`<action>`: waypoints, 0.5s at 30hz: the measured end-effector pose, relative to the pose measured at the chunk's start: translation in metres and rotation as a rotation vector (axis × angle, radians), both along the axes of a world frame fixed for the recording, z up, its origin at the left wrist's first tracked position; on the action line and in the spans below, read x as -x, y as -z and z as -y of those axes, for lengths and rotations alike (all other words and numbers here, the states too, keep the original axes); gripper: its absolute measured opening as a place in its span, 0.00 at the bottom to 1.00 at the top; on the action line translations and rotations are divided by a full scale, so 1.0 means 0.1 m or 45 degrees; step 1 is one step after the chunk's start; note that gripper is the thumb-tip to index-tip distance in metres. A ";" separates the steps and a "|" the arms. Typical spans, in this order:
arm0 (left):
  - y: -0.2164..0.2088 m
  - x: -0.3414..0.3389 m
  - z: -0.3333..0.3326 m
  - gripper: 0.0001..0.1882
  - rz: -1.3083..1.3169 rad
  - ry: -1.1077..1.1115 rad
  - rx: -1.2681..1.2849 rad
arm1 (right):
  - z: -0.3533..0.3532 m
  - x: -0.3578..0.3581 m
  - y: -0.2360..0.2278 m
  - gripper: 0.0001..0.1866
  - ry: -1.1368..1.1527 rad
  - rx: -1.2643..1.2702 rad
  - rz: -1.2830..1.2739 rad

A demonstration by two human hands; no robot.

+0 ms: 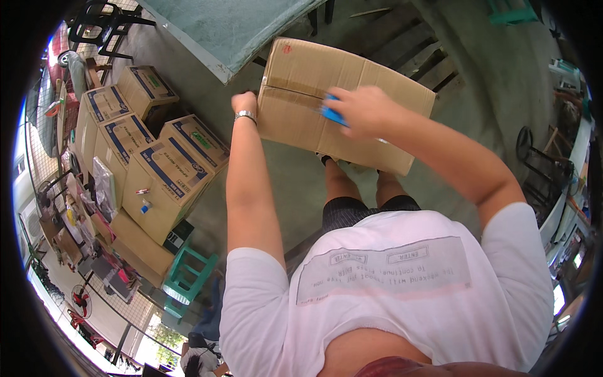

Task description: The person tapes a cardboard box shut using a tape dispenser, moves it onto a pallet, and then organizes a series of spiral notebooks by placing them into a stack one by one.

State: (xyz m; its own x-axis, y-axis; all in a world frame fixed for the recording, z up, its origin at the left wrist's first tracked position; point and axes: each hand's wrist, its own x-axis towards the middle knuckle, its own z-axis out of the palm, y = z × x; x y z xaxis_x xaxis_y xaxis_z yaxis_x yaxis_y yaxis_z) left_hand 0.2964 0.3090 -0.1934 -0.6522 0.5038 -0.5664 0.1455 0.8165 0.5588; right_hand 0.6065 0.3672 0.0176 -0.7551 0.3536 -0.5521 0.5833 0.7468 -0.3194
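Note:
A large brown cardboard box (pixel 295 119) lies tilted in front of me, its flaps meeting along a lengthwise seam. At its left edge, my left hand (pixel 244 102), with a silver watch on the wrist, is closed against the cardboard; its fingertips are partly hidden. My right hand (pixel 367 113) is over the middle of the box, closed round a small blue tool (pixel 333 111) held close to the seam. The hand and the tool are smeared by motion, so the tool's exact kind cannot be made out.
Several printed cardboard cartons (pixel 179 163) are stacked at the left, with a green plastic stool (pixel 188 276) nearby. A pale green table (pixel 220 28) stands beyond the box, and a black chair (pixel 103 25) at the far left. Another person (pixel 200 355) is at the lower left.

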 end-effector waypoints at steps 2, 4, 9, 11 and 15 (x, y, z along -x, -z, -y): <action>-0.09 -0.08 -0.03 0.22 -0.127 -0.008 -0.438 | 0.14 -0.70 -0.10 0.32 0.067 -0.027 0.040; -0.35 -0.32 -0.13 0.31 -0.068 0.136 -0.406 | 0.31 -1.34 -0.26 0.35 0.192 -0.017 0.192; -0.57 -0.43 -0.29 0.48 0.017 0.397 -0.008 | 0.61 -2.39 -0.17 0.37 0.283 -0.025 0.496; -0.45 -0.37 -0.35 0.56 0.135 0.289 0.058 | 0.62 -2.44 0.13 0.37 0.333 -0.031 0.488; -0.76 -0.56 -0.51 0.55 0.033 0.534 0.142 | 0.53 -2.28 0.62 0.31 0.505 0.091 0.365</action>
